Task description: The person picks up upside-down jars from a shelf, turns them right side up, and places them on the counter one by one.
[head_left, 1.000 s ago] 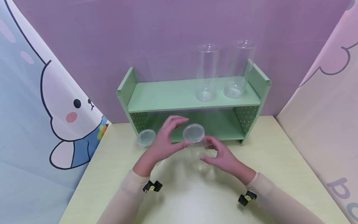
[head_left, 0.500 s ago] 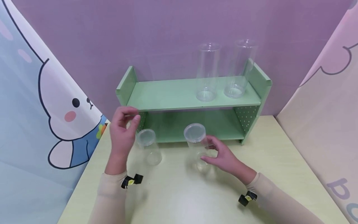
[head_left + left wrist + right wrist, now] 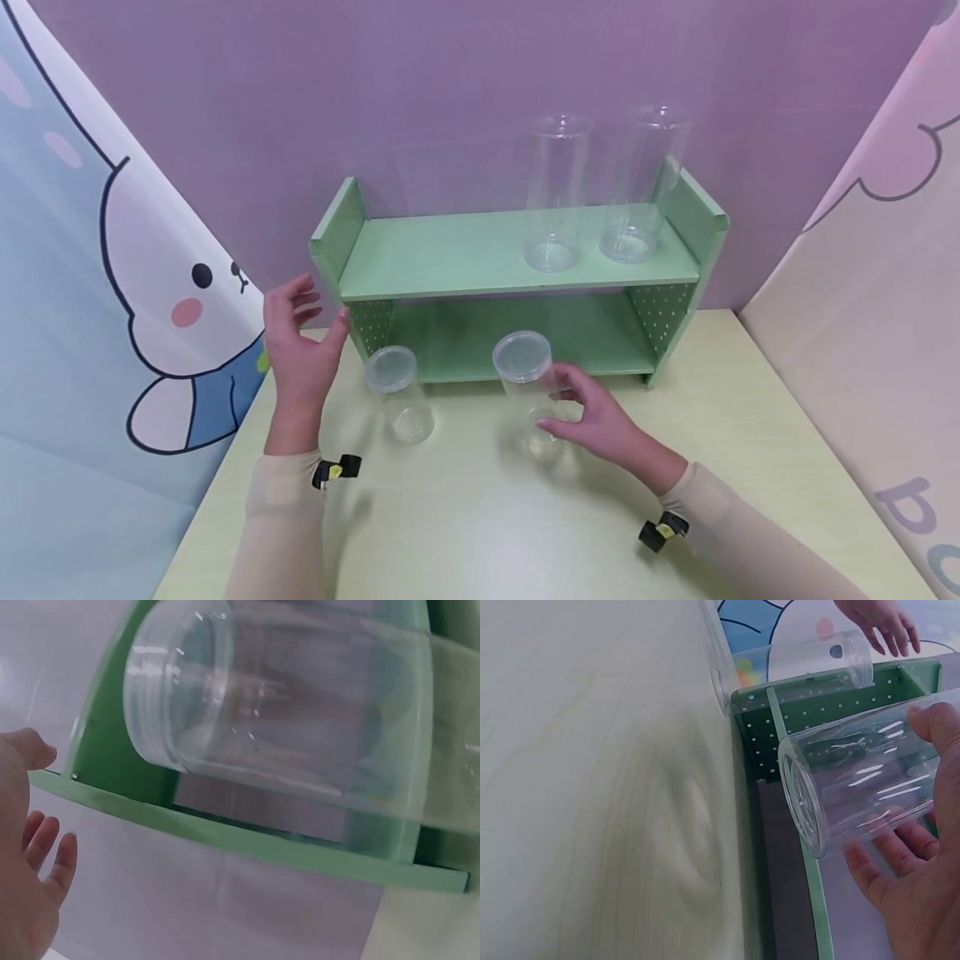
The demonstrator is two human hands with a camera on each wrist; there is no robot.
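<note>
A clear cylindrical jar with a frosted-looking lid (image 3: 522, 357) is in my right hand (image 3: 600, 425), which grips its side between thumb and fingers. In the right wrist view this jar (image 3: 862, 780) hangs clear of the table, its round base showing above its shadow. A second clear lidded jar (image 3: 405, 404) stands upright on the table to the left. My left hand (image 3: 300, 358) is raised left of that second jar, fingers loosely bent and thumb apart, with nothing in it. The left wrist view shows the second jar (image 3: 300, 705) close up, away from the fingers.
A green two-level shelf (image 3: 435, 250) stands behind the jars against a purple backdrop. On its top board, toward the right, are two tall clear containers (image 3: 555, 200). The pale wooden table (image 3: 465, 525) runs beneath everything, with printed cloth (image 3: 187, 375) at the left side.
My left hand has come away from the jar in my right hand and moved left past the second jar, uncovering it. My right hand and its jar have barely moved.
</note>
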